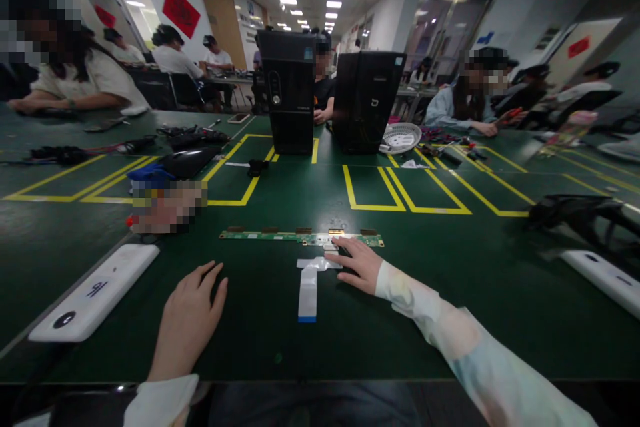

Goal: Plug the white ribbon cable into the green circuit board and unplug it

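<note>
A long, narrow green circuit board (280,236) lies across the table in front of me. Below its right half, a white flat ribbon cable (308,287) with a blue end rests on the green surface, its upper part bent sideways near the board's connector. My right hand (357,263) has its fingers spread, the fingertips at the board's lower edge and by the top of the cable. It grips nothing that I can see. My left hand (193,313) rests on the table to the left of the cable, fingers loosely stretched and holding nothing.
White devices lie at the left (100,290) and right (605,280). Two black computer towers (290,93) stand ahead, with a white basket (400,139) beside them. Yellow tape (370,208) marks the green table (250,347). Black cables and tools lie farther off; several people sit around.
</note>
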Available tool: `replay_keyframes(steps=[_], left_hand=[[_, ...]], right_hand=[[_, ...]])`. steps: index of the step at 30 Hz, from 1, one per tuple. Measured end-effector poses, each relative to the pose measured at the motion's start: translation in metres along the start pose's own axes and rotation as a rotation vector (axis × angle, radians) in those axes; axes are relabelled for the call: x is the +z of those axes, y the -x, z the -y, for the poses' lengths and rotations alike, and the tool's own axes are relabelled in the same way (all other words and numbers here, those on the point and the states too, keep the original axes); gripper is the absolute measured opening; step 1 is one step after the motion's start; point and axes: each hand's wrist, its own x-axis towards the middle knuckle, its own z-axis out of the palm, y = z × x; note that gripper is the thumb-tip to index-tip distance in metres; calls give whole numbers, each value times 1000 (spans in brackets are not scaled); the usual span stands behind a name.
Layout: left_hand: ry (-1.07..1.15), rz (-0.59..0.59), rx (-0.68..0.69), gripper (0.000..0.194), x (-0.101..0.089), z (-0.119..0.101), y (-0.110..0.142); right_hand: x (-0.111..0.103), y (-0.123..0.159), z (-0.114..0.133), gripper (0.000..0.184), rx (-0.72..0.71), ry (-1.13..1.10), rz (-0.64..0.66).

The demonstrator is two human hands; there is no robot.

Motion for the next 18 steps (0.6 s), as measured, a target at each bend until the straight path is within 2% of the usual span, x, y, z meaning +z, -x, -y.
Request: replay_keyframes(steps=[6, 10, 14, 18], left_hand=[[-6, 6, 1, 52, 2, 1, 0], [-10, 3, 7, 51, 2, 1, 0], [-10, -5, 17, 51, 1, -1, 0], [-2, 2, 3, 51, -1, -3, 0]], right_hand=[[-7, 6, 5, 58, 17, -6, 42], [-11, 26, 10, 56, 27, 9, 24], [-14, 67, 18, 55, 100, 61, -21], [-18, 126, 23, 52, 235, 132, -88]])
